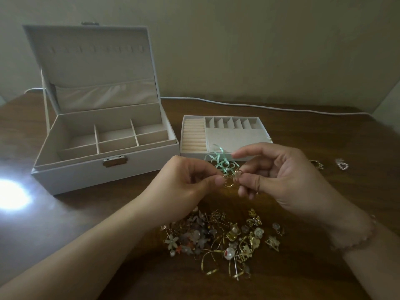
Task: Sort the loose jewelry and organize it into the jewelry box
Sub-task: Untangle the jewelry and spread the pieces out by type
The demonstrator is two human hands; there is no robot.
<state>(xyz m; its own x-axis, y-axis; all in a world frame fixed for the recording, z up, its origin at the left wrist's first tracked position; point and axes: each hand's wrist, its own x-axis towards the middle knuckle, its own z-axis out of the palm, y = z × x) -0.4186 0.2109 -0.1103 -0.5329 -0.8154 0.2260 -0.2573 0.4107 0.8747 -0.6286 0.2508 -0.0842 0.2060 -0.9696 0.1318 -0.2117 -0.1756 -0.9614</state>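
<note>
One gold ring piece with mint ribbon [228, 176] is pinched between two hands, left [186, 187] and right [279, 176], above one jewelry pile [223, 239].

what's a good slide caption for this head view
Both hands pinch small gold rings above a jewelry pile, beside the open jewelry box and its removed tray.

No text, label, brand or number can be read anywhere (the jewelry box [104, 169] bears only a plain clasp).
</note>
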